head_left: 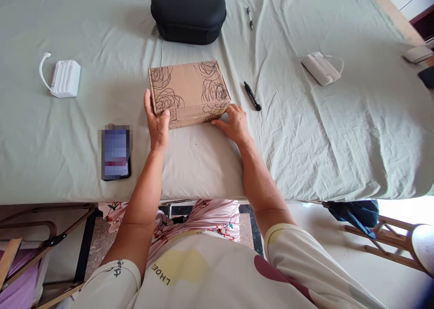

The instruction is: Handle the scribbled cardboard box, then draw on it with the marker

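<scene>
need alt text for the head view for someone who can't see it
A person's left hand and right hand hold the near corners of a closed, black-scribbled cardboard box on a cloth-covered table. A black marker lies right of the box, a phone nearer on the left, and a black case beyond.

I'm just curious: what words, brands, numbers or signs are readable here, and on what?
"HO", with unclear letters around it: shirt front; smaller print above is unclear.
Possibly "the", in script: left sleeve.
Black marker: pale lettering, too small to read.
Phone: screen pixelated, unreadable.
Cardboard box: scribbled loops, no visible words.
</scene>
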